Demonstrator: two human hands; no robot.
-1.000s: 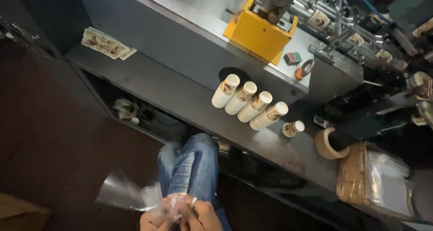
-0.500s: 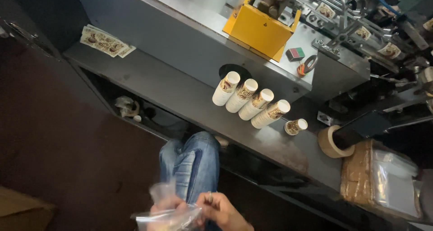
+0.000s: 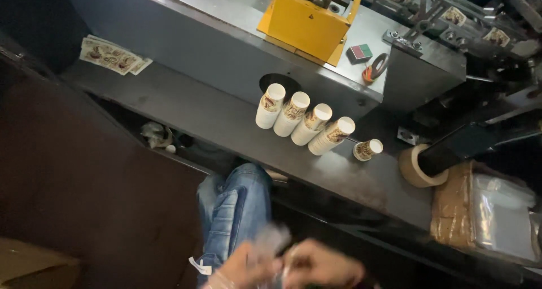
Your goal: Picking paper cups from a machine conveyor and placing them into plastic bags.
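Nearest the camera, at the bottom edge of the view, the left hand [image 3: 237, 269] and the right hand [image 3: 322, 265] meet over a thin clear plastic bag [image 3: 270, 244]. Motion blur is heavy; the fingers of both hands appear closed on the film, though how they pinch it cannot be told. The bag sits between the hands, above a knee in blue jeans [image 3: 234, 210].

Beyond the knee runs a grey metal shelf [image 3: 197, 111]. On it lie four stacks of white paper cups [image 3: 302, 121] with brown printed bands, side by side and tilted, mouths toward the machine. A single short cup [image 3: 367, 149] lies just right of them. A roll of tan tape [image 3: 416, 167] rests further right, beside a pile of clear bags on brown paper [image 3: 485, 215].

At the shelf's far left lies a flat printed cup blank [image 3: 110, 56], pale with brown figures.

Farther back, a yellow metal housing [image 3: 305, 21] stands on the machine top. A small green and red box [image 3: 359, 52] and orange-handled scissors [image 3: 374, 70] lie to its right. Floor at left is dark.
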